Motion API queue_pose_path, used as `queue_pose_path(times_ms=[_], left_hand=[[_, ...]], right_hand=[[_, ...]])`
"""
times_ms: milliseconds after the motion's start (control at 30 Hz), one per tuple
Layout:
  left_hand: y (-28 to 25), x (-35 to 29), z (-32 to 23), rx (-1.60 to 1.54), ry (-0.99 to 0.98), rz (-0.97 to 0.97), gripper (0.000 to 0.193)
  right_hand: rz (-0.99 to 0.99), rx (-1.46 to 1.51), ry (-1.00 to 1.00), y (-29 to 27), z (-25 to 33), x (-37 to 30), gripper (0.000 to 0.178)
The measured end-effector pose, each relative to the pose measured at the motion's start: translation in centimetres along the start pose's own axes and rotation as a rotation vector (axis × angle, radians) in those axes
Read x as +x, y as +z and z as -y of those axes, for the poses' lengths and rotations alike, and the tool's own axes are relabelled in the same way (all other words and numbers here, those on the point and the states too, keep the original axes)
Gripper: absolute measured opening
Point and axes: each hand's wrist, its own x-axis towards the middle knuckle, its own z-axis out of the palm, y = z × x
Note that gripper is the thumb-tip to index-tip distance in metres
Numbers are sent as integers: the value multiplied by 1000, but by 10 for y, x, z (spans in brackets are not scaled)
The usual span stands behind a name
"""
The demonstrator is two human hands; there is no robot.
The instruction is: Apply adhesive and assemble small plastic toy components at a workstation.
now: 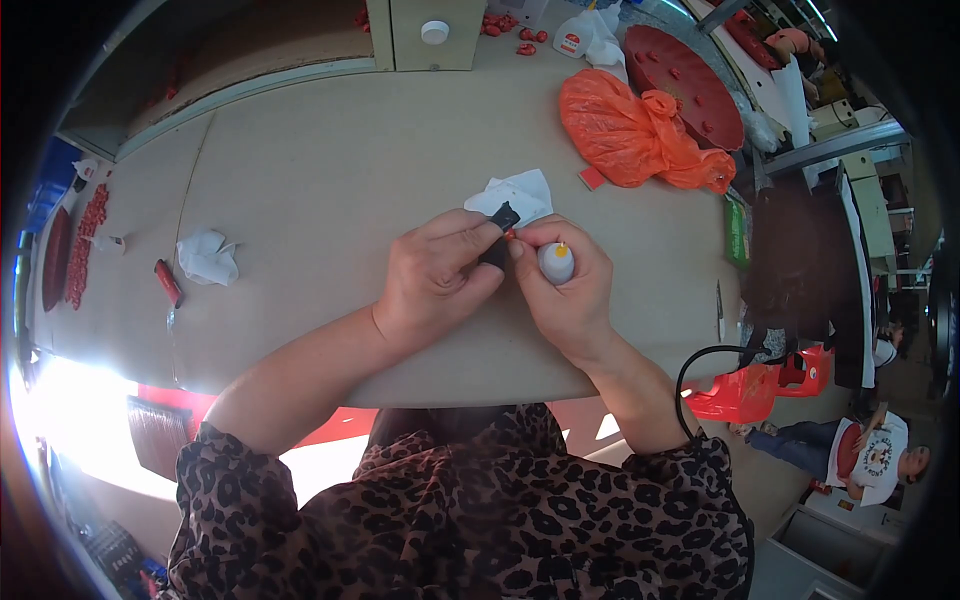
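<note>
Over the table my left hand (437, 268) is closed on a small black piece (507, 215), whose top end sticks up above the fingers; its kind is unclear. My right hand (580, 290) wraps round a small white squeeze bottle (556, 265) with a yellow tip. The thumb and forefinger of that hand pinch close to a tiny orange-red bit (510, 234) beside the black piece. The fingertips of both hands nearly meet there. Just beyond them lies a crumpled white tissue (522, 192).
An orange plastic bag (625, 130) and a red round tray (685, 85) are at the far right. A small red block (592, 178) lies nearby. To the left are another tissue (208, 258), a red-handled tool (168, 283) and a row of red pieces (86, 245). A person (870, 455) is at right.
</note>
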Motion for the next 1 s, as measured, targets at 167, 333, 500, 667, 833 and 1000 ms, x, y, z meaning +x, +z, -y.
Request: queue_pose_path(times_ms=[167,333,500,667,833,1000], left_hand=[[0,-1,0,-4,-15,-7,28],[0,0,0,-2,-8,-7,27],[-1,0,1,-2,-8,1,27],[1,-1,2,-10,-7,-1,27],[1,-1,2,-14,-5,-8,27],[0,0,2,-4,5,-3,28]], right_hand=[[-9,1,-4,1,0,0,7],[-12,-3,1,2,0,0,7],[-6,-3,-22,1,0,1,6],[-3,22,21,1,0,0,6],[-3,11,0,1,-1,1,6],[-9,36,19,2,0,0,6]])
